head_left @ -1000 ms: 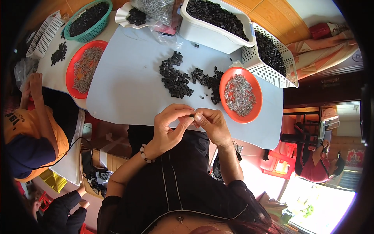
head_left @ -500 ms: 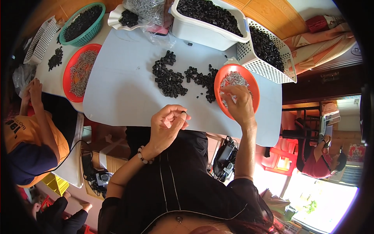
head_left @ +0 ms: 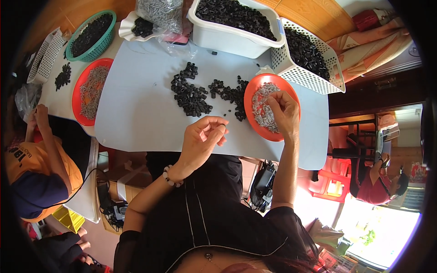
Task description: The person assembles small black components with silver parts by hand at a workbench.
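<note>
My left hand (head_left: 200,141), a beaded bracelet at its wrist, is raised over the near edge of the table, with thumb and forefinger pinching a small black piece (head_left: 223,125), mostly covered by the fingertips. Over the red oval plate (head_left: 248,104) on the right, my right hand (head_left: 287,111) has its thumb and fingertips pressed together; whatever is between them is too small to make out. Small silvery metal pieces (head_left: 265,113) fill that plate. Left of it lie two loose heaps of short black tube-like pieces, a bigger heap (head_left: 189,98) and a smaller heap (head_left: 234,94).
Along the back stand a white tub (head_left: 232,42) and a white perforated basket (head_left: 284,63), both full of black pieces. A clear bag (head_left: 161,16) of metal parts sits beside them. On the left are another red plate (head_left: 77,98), a green basket (head_left: 98,49) and a person in orange (head_left: 59,168).
My right hand has closed its fingers and lifted slightly over the metal pieces. My left hand keeps its pinch, shifted a little to the right. The whole view has moved slightly.
</note>
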A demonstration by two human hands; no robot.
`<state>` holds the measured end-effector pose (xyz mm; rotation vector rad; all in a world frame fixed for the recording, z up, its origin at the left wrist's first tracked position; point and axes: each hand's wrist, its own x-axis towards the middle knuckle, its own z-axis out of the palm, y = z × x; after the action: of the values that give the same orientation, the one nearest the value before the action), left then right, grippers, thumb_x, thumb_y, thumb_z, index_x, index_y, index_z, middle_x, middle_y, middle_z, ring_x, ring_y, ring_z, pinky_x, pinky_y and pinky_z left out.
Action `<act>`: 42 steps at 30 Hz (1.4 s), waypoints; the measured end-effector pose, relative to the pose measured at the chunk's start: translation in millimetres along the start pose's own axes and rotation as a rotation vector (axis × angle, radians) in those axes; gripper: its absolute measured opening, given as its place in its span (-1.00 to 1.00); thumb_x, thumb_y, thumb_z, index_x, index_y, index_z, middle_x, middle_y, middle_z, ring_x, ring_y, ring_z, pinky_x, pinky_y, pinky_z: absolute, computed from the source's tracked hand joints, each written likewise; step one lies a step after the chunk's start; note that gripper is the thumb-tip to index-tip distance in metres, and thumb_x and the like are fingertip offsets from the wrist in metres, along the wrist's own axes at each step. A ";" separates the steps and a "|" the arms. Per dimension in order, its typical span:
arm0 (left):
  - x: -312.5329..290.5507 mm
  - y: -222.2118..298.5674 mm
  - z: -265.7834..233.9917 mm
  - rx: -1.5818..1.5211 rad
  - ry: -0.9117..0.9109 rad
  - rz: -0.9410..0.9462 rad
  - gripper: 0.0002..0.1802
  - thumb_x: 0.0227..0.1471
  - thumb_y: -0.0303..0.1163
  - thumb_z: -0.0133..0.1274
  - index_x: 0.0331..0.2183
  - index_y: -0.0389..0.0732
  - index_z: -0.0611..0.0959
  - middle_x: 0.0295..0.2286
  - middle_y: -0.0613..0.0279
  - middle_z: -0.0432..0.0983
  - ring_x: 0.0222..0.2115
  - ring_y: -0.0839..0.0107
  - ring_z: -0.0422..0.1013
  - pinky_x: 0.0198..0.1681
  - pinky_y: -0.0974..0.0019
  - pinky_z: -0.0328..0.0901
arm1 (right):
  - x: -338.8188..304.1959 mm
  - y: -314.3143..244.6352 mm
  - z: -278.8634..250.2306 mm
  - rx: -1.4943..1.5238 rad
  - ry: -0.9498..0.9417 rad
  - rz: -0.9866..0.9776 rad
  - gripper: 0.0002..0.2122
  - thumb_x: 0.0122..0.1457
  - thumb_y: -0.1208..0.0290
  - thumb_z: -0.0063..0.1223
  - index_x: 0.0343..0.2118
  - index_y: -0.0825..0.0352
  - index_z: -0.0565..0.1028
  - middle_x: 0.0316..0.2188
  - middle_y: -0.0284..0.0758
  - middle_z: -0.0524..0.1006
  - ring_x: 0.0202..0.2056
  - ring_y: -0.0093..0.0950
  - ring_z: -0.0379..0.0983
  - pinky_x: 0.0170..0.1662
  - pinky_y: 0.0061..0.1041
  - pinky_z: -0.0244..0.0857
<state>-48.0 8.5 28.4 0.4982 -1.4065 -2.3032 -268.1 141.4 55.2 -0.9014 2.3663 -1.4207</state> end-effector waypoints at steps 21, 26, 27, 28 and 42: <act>15.0 -0.5 43.3 0.000 -0.139 0.068 -0.77 0.20 -0.48 0.06 -0.12 -0.36 0.62 -0.39 0.21 0.61 -0.47 0.63 0.45 -0.39 0.53 0.38 | -63.5 -21.7 18.8 0.843 -0.236 0.089 -0.95 0.24 0.51 0.02 -0.28 0.34 0.49 -0.29 -0.42 0.50 -0.30 -0.69 0.31 -0.20 -0.64 0.22; 5.6 -4.1 34.1 -0.002 -0.113 0.101 -0.79 0.18 -0.54 0.06 -0.14 -0.38 0.63 -0.38 0.20 0.61 -0.47 0.62 0.44 -0.40 0.53 0.38 | -71.6 -31.9 25.9 0.738 -0.241 0.020 -0.95 0.25 0.53 0.04 -0.27 0.36 0.48 -0.26 -0.42 0.48 -0.25 -0.69 0.35 -0.15 -0.64 0.23; 4.7 -4.9 32.3 -0.001 -0.110 0.099 -0.79 0.18 -0.54 0.06 -0.14 -0.38 0.63 -0.38 0.20 0.61 -0.48 0.62 0.44 -0.40 0.53 0.38 | -72.6 -34.0 26.3 0.706 -0.238 0.015 -0.95 0.24 0.53 0.04 -0.27 0.36 0.48 -0.26 -0.42 0.48 -0.25 -0.68 0.36 -0.14 -0.64 0.24; 3.8 -5.3 31.2 0.001 -0.106 0.097 -0.80 0.18 -0.55 0.06 -0.15 -0.38 0.64 -0.39 0.20 0.61 -0.48 0.62 0.44 -0.40 0.53 0.38 | -73.5 -36.3 27.7 0.706 -0.239 0.017 -0.95 0.24 0.53 0.04 -0.27 0.36 0.48 -0.26 -0.42 0.48 -0.25 -0.68 0.36 -0.14 -0.64 0.24; -10.8 -11.1 13.2 0.091 -0.006 0.214 -0.82 0.16 -0.57 0.06 -0.18 -0.40 0.64 -0.41 0.21 0.55 -0.46 0.59 0.45 -0.36 0.52 0.39 | -72.6 -52.4 44.8 0.312 -0.242 -0.062 -0.87 0.06 0.59 0.19 -0.30 0.35 0.53 -0.32 -0.41 0.54 -0.29 -0.63 0.39 -0.25 -0.59 0.29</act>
<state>-46.8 28.6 25.1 0.3488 -1.4946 -2.0813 -169.2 136.3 70.0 -1.0010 1.8937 -1.5496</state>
